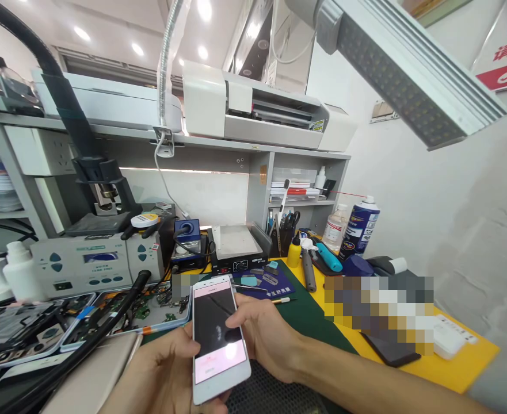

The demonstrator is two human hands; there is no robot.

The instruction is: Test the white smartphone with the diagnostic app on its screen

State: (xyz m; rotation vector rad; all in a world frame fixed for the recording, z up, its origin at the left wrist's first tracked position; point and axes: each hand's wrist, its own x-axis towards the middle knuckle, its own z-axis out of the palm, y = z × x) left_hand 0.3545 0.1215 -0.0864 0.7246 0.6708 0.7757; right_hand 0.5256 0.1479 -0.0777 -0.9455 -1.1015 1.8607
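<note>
The white smartphone (219,339) is low in the middle of the view, tilted, its screen lit. The left hand (162,371) carries it from below - fingers closed around its left edge and back. The right hand (259,336) touches its right edge, fingers bent and close together, one fingertip on the screen; whether it really grips, I cannot tell. Behind the smartphone stands a heating plate (236,244), to its left a tray of small parts (149,313) - far right of it, a blue spray can (361,227).
</note>
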